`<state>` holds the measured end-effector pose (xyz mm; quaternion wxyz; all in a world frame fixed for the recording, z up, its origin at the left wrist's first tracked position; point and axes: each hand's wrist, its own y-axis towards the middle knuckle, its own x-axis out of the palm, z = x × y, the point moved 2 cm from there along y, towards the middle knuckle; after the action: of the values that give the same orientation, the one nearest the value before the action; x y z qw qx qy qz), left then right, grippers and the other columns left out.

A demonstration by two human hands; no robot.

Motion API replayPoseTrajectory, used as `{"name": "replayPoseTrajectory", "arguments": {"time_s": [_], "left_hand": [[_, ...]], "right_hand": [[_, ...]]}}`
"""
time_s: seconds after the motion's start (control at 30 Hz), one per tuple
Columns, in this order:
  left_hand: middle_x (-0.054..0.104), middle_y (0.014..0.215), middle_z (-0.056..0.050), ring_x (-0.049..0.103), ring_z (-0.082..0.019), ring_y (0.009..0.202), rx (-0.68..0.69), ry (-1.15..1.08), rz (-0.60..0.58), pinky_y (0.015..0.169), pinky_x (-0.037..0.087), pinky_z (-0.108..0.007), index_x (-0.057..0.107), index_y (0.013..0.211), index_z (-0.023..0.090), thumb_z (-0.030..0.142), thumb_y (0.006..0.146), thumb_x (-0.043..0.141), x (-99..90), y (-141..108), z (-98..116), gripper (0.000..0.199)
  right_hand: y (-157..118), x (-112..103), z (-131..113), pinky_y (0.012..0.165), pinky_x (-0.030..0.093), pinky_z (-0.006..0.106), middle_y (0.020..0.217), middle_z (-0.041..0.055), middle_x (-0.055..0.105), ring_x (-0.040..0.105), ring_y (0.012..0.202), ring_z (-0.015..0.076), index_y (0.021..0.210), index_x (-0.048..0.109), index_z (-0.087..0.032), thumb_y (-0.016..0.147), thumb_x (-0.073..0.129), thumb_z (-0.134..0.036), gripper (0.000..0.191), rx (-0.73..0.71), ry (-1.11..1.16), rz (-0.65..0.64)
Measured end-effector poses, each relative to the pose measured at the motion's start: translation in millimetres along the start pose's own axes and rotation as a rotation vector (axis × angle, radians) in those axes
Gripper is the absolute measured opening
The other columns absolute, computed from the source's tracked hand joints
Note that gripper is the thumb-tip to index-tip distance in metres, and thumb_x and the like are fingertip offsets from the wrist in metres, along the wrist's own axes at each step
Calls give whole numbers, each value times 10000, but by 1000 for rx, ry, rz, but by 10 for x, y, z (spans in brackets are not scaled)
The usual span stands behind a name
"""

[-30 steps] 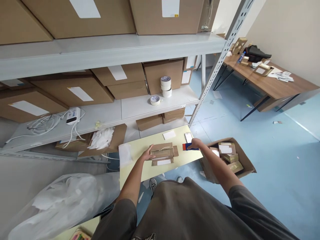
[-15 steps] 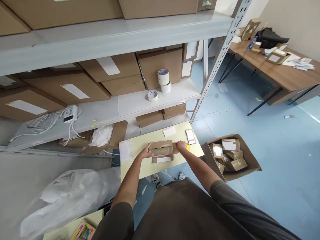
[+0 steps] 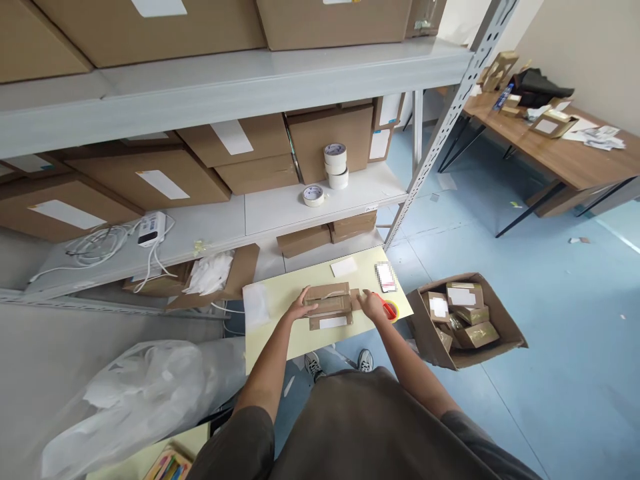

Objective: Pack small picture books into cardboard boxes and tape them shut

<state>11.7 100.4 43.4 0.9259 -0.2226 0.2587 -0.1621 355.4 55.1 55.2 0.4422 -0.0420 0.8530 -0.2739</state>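
Observation:
A small cardboard box (image 3: 327, 305) lies on the pale yellow table, with brown tape on it and a white label on its near side. My left hand (image 3: 300, 307) grips its left end, thumb on top and fingers along the far side. At the right end, a flap (image 3: 355, 299) sticks out. My right hand (image 3: 371, 306) is at that flap, fingers stretched toward it and slightly apart. Just right of this hand lies a red tape dispenser with a yellow ring (image 3: 389, 309), out of its grasp.
The table (image 3: 280, 340) also bears a white card (image 3: 344, 267) and a blurred-out item (image 3: 385, 277). A large open carton (image 3: 510, 327) with several small boxes stands on the floor to the right. Shelving (image 3: 280, 213) with tape rolls (image 3: 313, 195) rises behind; plastic wrap (image 3: 145, 387) lies left.
My right hand has let go of the tape dispenser, which now rests on the table beside it. The fingers have come to the box's right flap. My left hand stays at the box.

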Motion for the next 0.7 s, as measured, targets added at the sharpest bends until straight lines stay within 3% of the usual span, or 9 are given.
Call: {"name": "replayPoseTrajectory", "arguments": {"time_s": [0.13,0.33,0.47,0.57,0.7], "left_hand": [[551,1586,-118,560,-324,1417,-51,26,152,1171,424,-431,421,1625,326,635,944,598,198,-42,31,769],[527,1617,-87,508,-306,1449,-6,49,269,1160,421,-417,413,1626,324,465,996,544,397,-84,70,659],[467,1670,-88,479,-296,1484,21,6,287,1191,382,-401,395,1637,312,437,979,567,418,-51,23,692],[512,1626,-149,505,-317,1471,-19,-58,284,1179,390,-412,291,1679,257,488,941,621,394,-45,-73,840],[520,1611,-172,472,-333,1507,-79,-164,318,1174,403,-390,305,1664,221,630,877,686,179,-132,-203,964]], "right_hand": [[35,229,-443,938,536,317,1332,136,728,705,1166,278,1507,515,-215,937,661,-593,700,-63,166,-118],[20,463,-547,1000,507,328,1345,164,708,678,1243,289,1492,473,-183,994,598,-514,612,21,106,-68],[77,493,-577,1047,500,366,1378,205,686,659,1307,314,1540,427,-128,998,560,-383,613,70,99,-24],[61,504,-647,1027,534,362,1378,185,695,675,1292,306,1496,496,-136,943,579,-331,592,59,201,-10],[-104,504,-873,941,581,338,1290,153,743,724,1196,293,1356,605,-174,985,504,-504,507,134,323,-7]]}}
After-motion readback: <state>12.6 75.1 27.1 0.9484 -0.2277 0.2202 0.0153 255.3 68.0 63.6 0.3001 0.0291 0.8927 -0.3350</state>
